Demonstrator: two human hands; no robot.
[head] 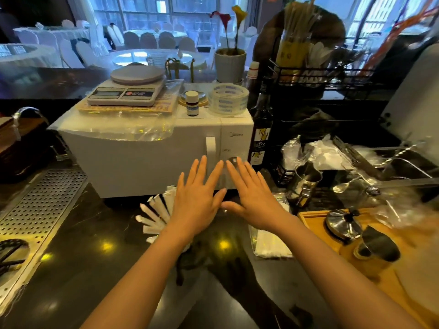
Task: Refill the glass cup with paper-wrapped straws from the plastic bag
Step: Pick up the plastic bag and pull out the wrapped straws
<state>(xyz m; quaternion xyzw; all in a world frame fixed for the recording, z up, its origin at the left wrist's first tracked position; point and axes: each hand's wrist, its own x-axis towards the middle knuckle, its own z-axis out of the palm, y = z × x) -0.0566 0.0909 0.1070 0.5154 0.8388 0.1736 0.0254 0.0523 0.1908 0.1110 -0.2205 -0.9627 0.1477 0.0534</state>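
My left hand [198, 200] and my right hand [253, 198] are held flat side by side above the dark counter, fingers spread, holding nothing. Under my left hand, several paper-wrapped straws [154, 214] fan out to the left; the glass cup that holds them is hidden by my hand and wrist. A clear plastic bag [270, 245] with white wrapped straws lies flat on the counter just right of and below my right wrist.
A white microwave [142, 157] stands right behind my hands, with a scale and tape rolls on top. A perforated metal drip tray [38, 210] lies at left. A wooden tray [320, 222] with metal lid and pitchers sits at right.
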